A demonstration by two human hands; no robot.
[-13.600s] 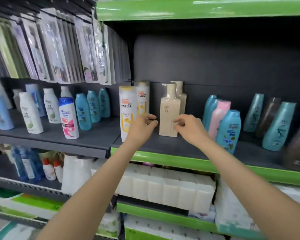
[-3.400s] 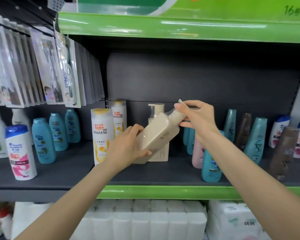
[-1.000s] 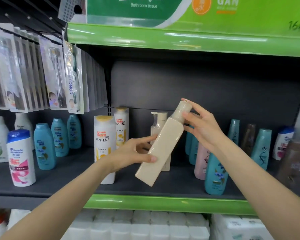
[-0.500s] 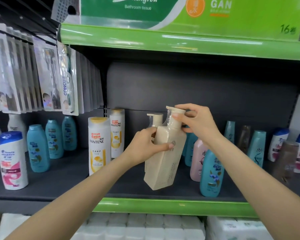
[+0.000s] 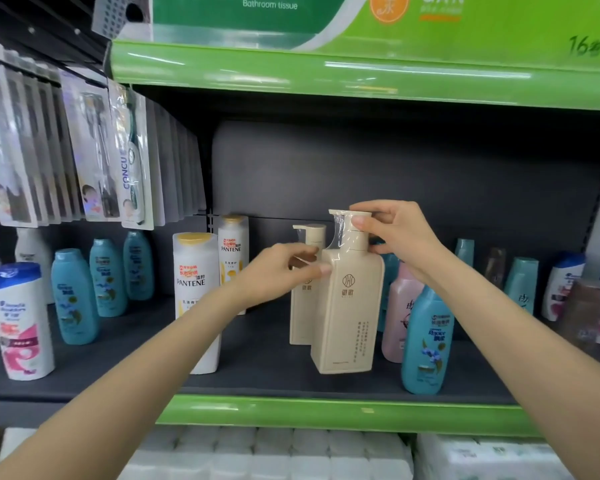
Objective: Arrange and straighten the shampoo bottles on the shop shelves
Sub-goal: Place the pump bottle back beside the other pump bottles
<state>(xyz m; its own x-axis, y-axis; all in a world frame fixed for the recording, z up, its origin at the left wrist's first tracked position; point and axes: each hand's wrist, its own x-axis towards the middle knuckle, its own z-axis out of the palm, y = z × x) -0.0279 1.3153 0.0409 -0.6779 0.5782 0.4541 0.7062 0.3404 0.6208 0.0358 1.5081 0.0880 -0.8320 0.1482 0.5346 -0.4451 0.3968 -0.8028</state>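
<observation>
A cream pump bottle [image 5: 347, 313] stands upright on the dark shelf [image 5: 264, 365], label facing me. My right hand [image 5: 395, 237] pinches its pump head from the right. My left hand [image 5: 284, 268] touches the bottle's left shoulder with thumb and fingertips. A second cream pump bottle [image 5: 302, 306] stands just behind it to the left. Two white Pantene bottles [image 5: 196, 289] stand left of my left arm. A pink bottle [image 5: 397, 317] and a teal bottle [image 5: 426, 344] stand to the right, under my right arm.
Teal bottles [image 5: 73, 296] and a white and blue bottle [image 5: 21, 320] stand on the left shelf section. More bottles [image 5: 565, 289] line the far right. Hanging toothbrush packs [image 5: 94, 157] fill the upper left. A green shelf edge [image 5: 326, 410] runs below, tissue packs [image 5: 274, 455] under it.
The cream bottle went from tilted in the air to upright on the shelf. My left hand slid from its body to its shoulder; my right hand kept hold of the pump.
</observation>
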